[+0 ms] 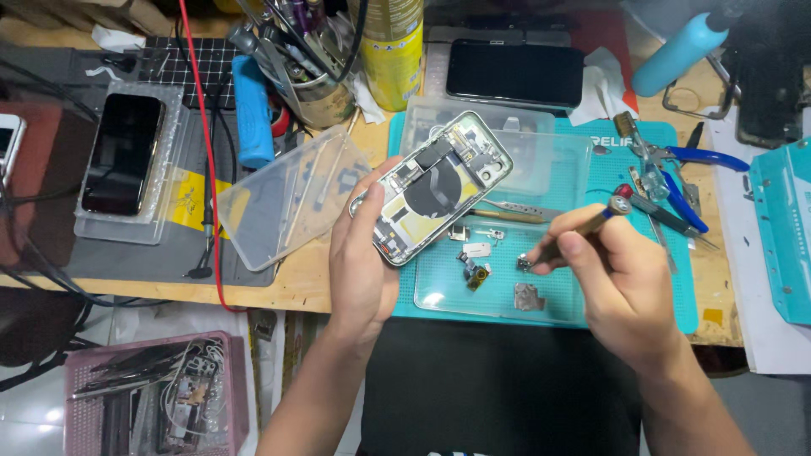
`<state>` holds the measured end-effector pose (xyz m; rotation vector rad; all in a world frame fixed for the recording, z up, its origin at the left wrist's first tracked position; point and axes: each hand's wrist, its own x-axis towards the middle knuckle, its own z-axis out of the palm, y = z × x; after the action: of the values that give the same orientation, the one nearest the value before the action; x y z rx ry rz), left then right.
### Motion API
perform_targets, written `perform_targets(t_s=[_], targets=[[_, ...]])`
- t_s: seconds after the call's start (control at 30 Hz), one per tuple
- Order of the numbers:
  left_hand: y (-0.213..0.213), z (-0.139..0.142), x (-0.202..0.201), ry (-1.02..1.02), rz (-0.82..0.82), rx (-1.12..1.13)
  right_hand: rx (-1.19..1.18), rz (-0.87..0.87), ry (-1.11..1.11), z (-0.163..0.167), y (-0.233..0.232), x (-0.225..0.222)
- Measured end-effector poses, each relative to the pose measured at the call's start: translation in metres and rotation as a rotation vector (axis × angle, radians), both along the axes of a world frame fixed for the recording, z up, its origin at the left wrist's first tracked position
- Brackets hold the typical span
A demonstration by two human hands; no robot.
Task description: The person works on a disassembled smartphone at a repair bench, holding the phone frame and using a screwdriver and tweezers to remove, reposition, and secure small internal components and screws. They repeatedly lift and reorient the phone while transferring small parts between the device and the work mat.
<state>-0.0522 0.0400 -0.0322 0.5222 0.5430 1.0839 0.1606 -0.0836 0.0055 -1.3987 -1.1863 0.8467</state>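
Left hand [361, 262] grips an opened phone [432, 187], its back off and inner parts showing, at frame centre above a teal mat [629, 152]; right hand [621, 283], fingers closed around a screwdriver [579, 230], sets the tip at a small part [525, 263] on the mat. Loose parts [476, 274] lie between the hands; blue-handled pliers [684, 173] rest at right; a clear lid [291, 198] and a dark-screened phone [123, 154] lie at left.

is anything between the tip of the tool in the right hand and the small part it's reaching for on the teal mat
Nothing visible. The right hand holds the screwdriver with its tip right at the small dark part on the teal mat. The loose metal pieces lie apart, nearer the mat's front edge. The left hand holds the opened phone off to the side.
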Motion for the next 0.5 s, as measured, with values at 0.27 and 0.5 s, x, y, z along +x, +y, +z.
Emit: perform_targets(t_s=[0.27, 0.5], targets=[[0.005, -0.009, -0.010, -0.030, 0.012, -0.070, -0.112, 0.030, -0.049, -0.015, 0.014, -0.005], [0.004, -0.012, -0.010, -0.031, -0.006, -0.069, -0.201, 0.053, -0.101, -0.018, 0.017, -0.010]])
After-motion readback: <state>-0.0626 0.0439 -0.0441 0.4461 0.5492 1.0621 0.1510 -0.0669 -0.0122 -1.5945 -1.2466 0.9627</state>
